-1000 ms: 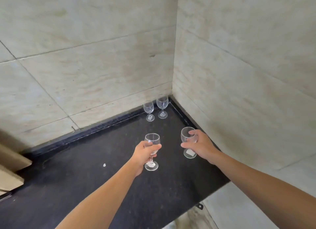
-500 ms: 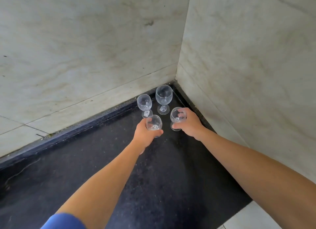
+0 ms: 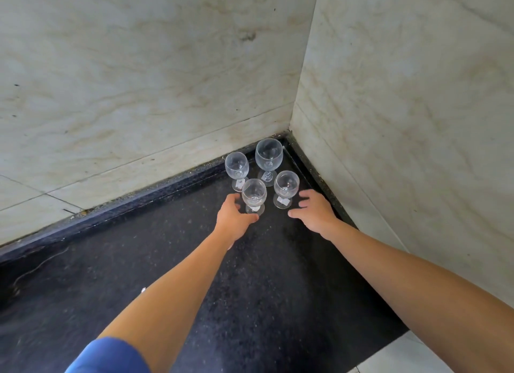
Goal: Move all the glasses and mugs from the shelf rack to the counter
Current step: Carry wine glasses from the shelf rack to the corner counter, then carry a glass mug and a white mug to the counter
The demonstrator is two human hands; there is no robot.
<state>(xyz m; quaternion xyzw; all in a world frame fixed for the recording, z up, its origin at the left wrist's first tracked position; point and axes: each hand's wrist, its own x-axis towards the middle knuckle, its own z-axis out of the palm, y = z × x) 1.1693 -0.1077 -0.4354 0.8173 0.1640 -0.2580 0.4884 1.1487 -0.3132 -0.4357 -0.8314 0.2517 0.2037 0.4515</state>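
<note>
Glasses number four, stemmed and upright, clustered in the far right corner of the black bench (image 3: 167,275). The near-left glass (image 3: 253,196) is flanked by the left hand (image 3: 233,219), released, fingers curled just beside its foot. The near-right glass (image 3: 286,188) stands just beside the right hand (image 3: 314,212), spread loose and holding nothing.

Home kitchen corner: black granite counter (image 3: 194,275), marble-tiled walls (image 3: 139,80), stemmed wine glasses (image 3: 268,155).

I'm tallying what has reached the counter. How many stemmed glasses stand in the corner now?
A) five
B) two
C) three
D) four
D: four glasses stand on the black counter: back left, back right, front left, front right.
</note>
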